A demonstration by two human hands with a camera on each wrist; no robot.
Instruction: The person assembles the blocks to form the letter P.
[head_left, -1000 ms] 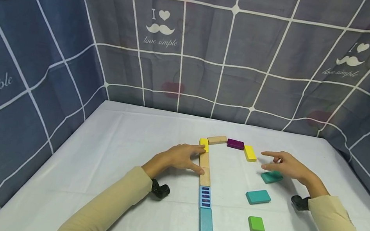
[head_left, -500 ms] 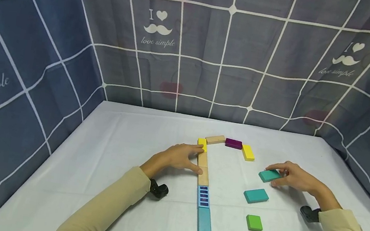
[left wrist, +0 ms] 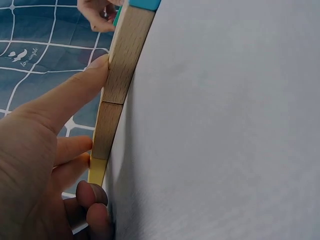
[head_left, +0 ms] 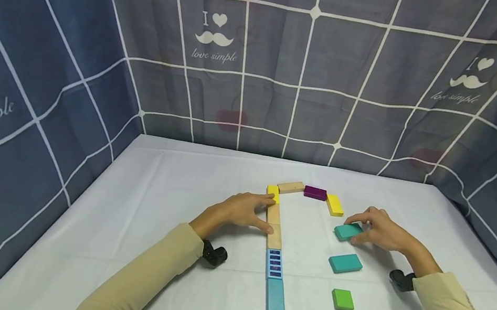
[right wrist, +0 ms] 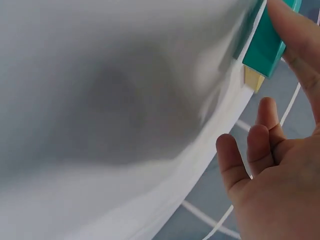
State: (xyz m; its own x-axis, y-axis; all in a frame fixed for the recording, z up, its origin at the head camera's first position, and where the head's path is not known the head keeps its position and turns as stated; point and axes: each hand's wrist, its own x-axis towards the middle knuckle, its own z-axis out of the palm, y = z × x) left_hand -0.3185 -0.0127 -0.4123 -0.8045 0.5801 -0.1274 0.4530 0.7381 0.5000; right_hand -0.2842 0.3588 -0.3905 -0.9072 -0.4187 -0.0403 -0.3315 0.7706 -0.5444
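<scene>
In the head view my left hand (head_left: 247,210) rests along a row of flat blocks. Its thumb touches a plain wooden block (head_left: 274,237), and its fingertips lie by the yellow block (head_left: 273,191) at the row's far end. The left wrist view shows the thumb against the side of a wooden block (left wrist: 131,52), other fingers loosely bent. Over on the right, my right hand (head_left: 383,232) pinches a teal block (head_left: 346,231) between thumb and finger. In the right wrist view this teal block (right wrist: 265,47) is tilted and looks raised off the white cloth; the remaining fingers hang loose.
A wooden block (head_left: 291,187), a purple block (head_left: 315,193) and a second yellow block (head_left: 334,205) curve along the back. Nearer lie another teal block (head_left: 345,263), a green block (head_left: 343,299), a blue windowed block (head_left: 274,263) and a plain blue block (head_left: 275,299).
My right hand came down to the far teal block, took hold of it, and has carried it left towards the second yellow block. The left hand has stayed at the row.
</scene>
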